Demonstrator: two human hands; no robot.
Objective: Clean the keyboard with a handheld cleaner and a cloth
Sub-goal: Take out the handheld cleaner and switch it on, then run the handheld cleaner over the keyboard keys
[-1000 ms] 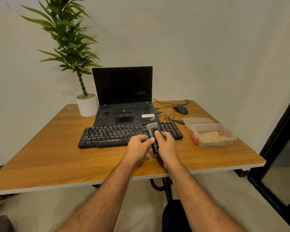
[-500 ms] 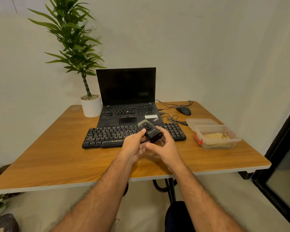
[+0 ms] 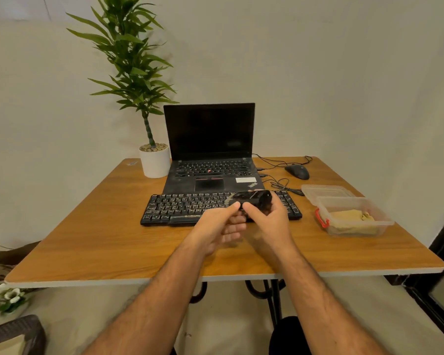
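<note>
A black keyboard (image 3: 185,207) lies across the middle of the wooden table (image 3: 100,239), in front of the laptop. Above its right half I hold a small black handheld cleaner (image 3: 253,198), lying sideways. My right hand (image 3: 268,224) grips its body from below and the right. My left hand (image 3: 219,226) pinches its near left end with thumb and fingers. A yellow cloth (image 3: 351,216) lies inside a clear plastic box (image 3: 385,221) at the right of the table.
An open black laptop (image 3: 209,155) stands behind the keyboard. A potted plant (image 3: 154,162) is at its left. A mouse (image 3: 297,171) with loose cables lies at the back right. The box's lid (image 3: 326,189) lies behind the box.
The cleaner has been turned from pointing brush-forward over the keys to lying sideways in both hands, lifted a little higher. The camera has tilted up slightly.
</note>
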